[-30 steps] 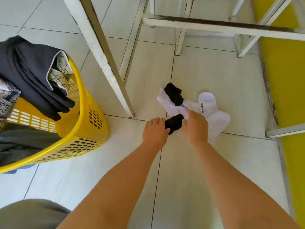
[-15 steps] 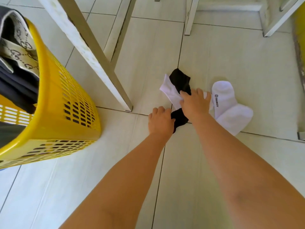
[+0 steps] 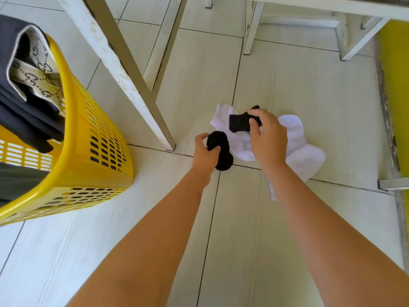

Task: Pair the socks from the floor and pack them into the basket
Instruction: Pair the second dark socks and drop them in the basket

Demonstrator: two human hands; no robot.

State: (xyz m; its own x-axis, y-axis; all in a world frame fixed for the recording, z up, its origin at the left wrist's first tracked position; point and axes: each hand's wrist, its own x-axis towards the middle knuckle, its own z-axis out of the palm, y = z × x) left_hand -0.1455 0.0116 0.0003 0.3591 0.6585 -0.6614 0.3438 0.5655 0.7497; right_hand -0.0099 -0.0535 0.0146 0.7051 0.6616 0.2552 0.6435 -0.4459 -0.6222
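My left hand [image 3: 204,152] grips a black sock [image 3: 221,151] that hangs just above the tiled floor. My right hand [image 3: 266,132] holds a second black sock [image 3: 239,122] a little higher and to the right. Beneath both hands lie two white socks: one [image 3: 223,116] under the black pair, the other [image 3: 303,149] spread to the right, partly hidden by my right forearm. The yellow laundry basket [image 3: 88,151] stands at the left.
Dark and patterned clothes [image 3: 26,96] are draped over the basket's rim. A white table leg [image 3: 124,72] slants down to the floor between basket and socks. More white frame legs [image 3: 250,29] stand at the back. A yellow wall [image 3: 396,89] runs along the right.
Both hands have lifted a black sock each off the white socks. The right hand moved from the near sock to the far one and picked it up.
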